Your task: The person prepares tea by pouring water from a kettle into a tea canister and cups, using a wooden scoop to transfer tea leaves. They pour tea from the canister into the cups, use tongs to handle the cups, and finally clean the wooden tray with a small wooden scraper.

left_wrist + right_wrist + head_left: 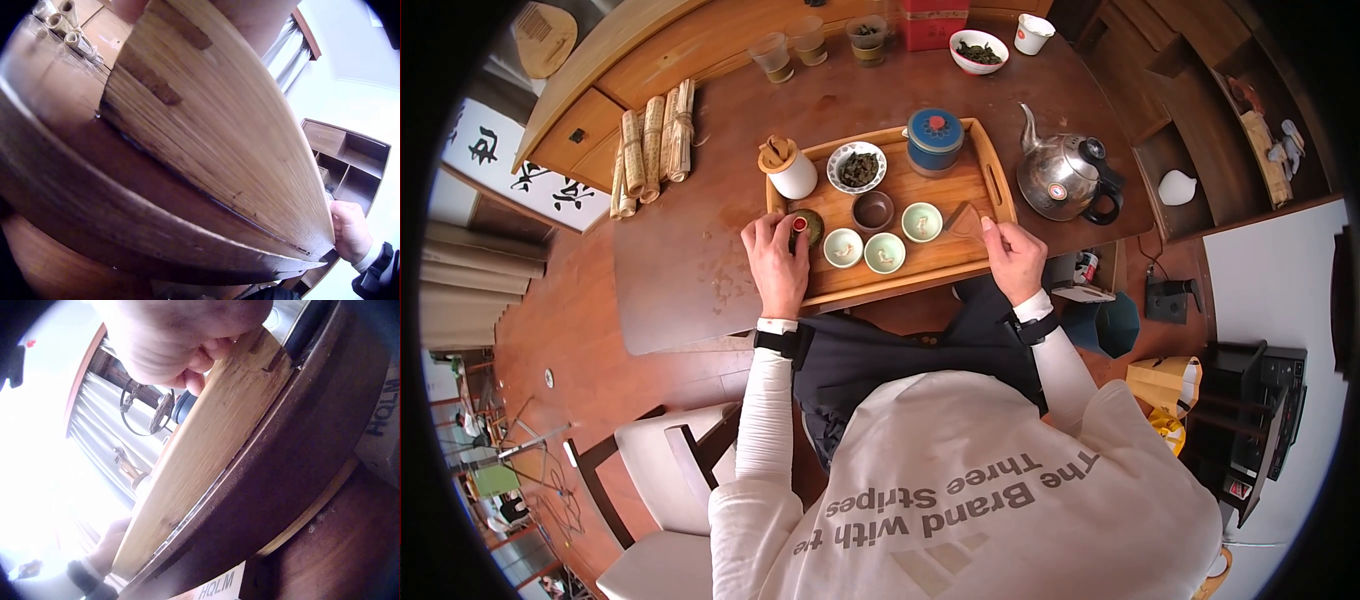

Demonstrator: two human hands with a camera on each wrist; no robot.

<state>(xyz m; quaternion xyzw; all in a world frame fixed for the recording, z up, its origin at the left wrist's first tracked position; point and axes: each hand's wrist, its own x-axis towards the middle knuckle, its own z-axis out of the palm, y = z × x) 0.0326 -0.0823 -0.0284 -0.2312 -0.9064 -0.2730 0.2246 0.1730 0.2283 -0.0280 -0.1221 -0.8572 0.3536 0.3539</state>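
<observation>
A wooden tray (850, 291) lies on the brown table, and the two hands hold it by its front corners. My left hand (778, 265) grips the left corner, beside a small dark green round object (811, 230) with a red top. At the right corner my right hand (1017, 262) curls its fingers over the rim, close to a brown triangular piece (965, 222). Three pale green cups (885, 253), a dark cup (873, 212), a patterned bowl of leaves (858, 168), a blue canister (934, 140) and a white tool holder (795, 177) stand on the tray.
A steel kettle (1060, 178) stands right of the tray. Bamboo scrolls (654, 142) lie at the back left. Behind are clear cups (808, 42), a white bowl of leaves (979, 52), a white pitcher (1032, 34) and a red box (932, 22). A chair (670, 470) is at the lower left.
</observation>
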